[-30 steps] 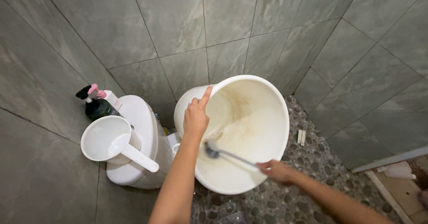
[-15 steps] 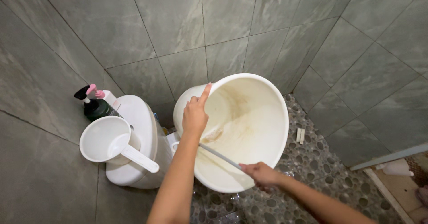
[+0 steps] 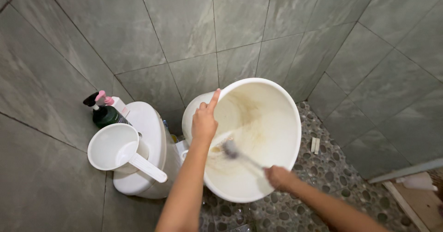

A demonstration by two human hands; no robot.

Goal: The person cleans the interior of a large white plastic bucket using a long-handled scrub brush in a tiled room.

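Your right hand (image 3: 279, 177) grips the brush (image 3: 230, 149) handle, bristles seemingly against the stained inner wall: scrubbing is underway. Your left hand (image 3: 204, 121) clamps the tilted white bucket (image 3: 272, 121) rim on the pebble floor (image 3: 323, 176). Next, work toward the upper stains.

Bucket (image 3: 258, 121) tilted in wall corner, on pebble floor (image 3: 323, 167). Left hand (image 3: 204, 121) on near-left rim; right hand (image 3: 279, 177) at near rim. Brush (image 3: 233, 150) inside bucket. Tank (image 3: 147, 135) left of bucket; dipper (image 3: 117, 148) on tank, bottles (image 3: 105, 112) behind dipper.
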